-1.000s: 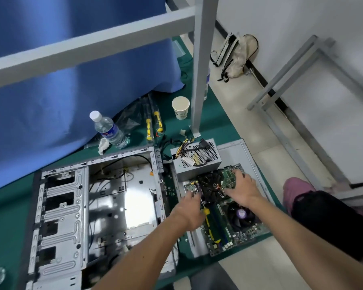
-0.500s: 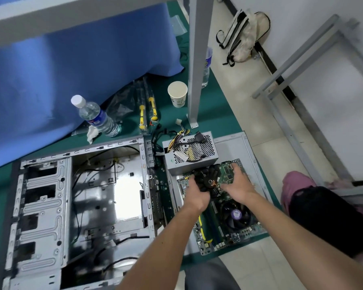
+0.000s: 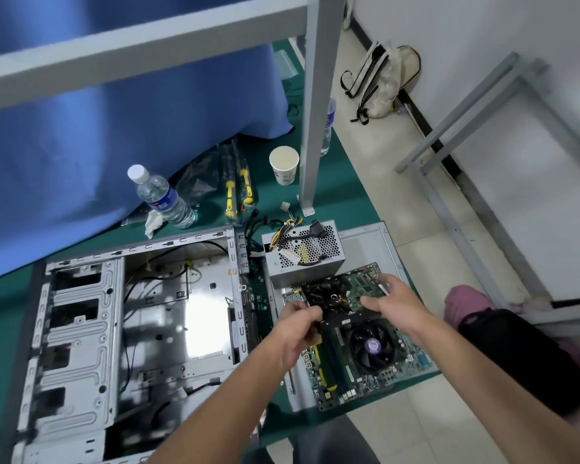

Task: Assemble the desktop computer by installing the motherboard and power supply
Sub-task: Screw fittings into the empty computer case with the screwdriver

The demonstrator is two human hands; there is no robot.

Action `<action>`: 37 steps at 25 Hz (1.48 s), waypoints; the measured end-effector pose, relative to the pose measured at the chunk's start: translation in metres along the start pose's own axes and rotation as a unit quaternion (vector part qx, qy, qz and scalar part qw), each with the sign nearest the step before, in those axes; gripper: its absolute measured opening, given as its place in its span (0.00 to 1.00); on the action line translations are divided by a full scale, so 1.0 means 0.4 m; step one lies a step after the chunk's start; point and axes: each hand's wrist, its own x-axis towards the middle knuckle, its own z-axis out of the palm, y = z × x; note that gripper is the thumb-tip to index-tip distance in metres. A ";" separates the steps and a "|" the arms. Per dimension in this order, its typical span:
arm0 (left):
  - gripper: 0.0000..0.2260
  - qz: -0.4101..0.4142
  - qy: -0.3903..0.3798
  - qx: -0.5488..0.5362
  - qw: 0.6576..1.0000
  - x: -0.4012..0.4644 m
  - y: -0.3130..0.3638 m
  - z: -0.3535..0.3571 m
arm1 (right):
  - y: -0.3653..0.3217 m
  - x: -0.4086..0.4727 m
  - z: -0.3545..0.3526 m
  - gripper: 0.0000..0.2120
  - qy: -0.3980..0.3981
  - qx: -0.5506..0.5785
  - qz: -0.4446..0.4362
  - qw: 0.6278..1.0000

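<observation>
- Lying flat on a grey side panel (image 3: 365, 236) at the right end of the bench, just right of the open case: motherboard (image 3: 375, 366), green, densely populated, with a round black cooler fan (image 3: 370, 346) near its middle.
- Being lifted off the board's far end: black fan card (image 3: 332, 296), flat and rectangular, green circuit section at its right.
- Gripping the card's near-left corner: left hand (image 3: 298, 324), fingers curled around the edge.
- Holding the card's right end: right hand (image 3: 387, 301), fingers partly curled over it; exact contact not clear.
- Sitting just behind the board, touching or nearly so: power supply (image 3: 303, 254), grey box with perforated metal top and a bundle of yellow and black cables.
- Lying open, interior bare: case (image 3: 121, 323), stamped sheet steel with ribbed drive bays at left and loose black wires inside.
- Judged step: clearing or handling the card ahead of board installation; neither task part yet in the case.
- Next move calling for: level two-handed carry by the edges, avoiding the loose wires.
- Standing behind on the green mat: water bottle (image 3: 163, 197), paper cup (image 3: 283, 165), yellow-handled screwdrivers (image 3: 238, 192).
</observation>
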 end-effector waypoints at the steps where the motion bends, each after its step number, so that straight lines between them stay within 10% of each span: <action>1: 0.11 0.016 -0.007 0.015 1.000 -0.016 0.010 -0.014 | 0.000 -0.014 0.003 0.38 -0.007 0.049 0.011 0.999; 11: 0.25 0.125 -0.110 0.012 0.986 -0.152 0.079 -0.188 | -0.040 -0.183 0.112 0.47 -0.048 0.257 -0.023 0.965; 17: 0.14 0.174 -0.100 0.021 0.979 -0.226 0.093 -0.334 | -0.121 -0.295 0.242 0.45 -0.049 0.221 -0.092 0.970; 21: 0.05 0.182 -0.093 -0.004 0.979 -0.264 0.097 -0.445 | -0.178 -0.367 0.339 0.42 -0.045 0.155 -0.158 0.974; 25: 0.20 0.181 -0.109 -0.089 0.973 -0.293 0.085 -0.546 | -0.237 -0.438 0.433 0.19 -0.002 0.038 -0.265 0.964; 29: 0.35 0.116 -0.153 -0.162 0.968 -0.321 0.078 -0.593 | -0.273 -0.503 0.515 0.21 0.059 -0.076 -0.369 0.924; 37: 0.28 0.189 -0.121 -0.225 0.948 -0.353 0.077 -0.593 | -0.275 -0.544 0.553 0.12 0.066 -0.196 -0.500 0.841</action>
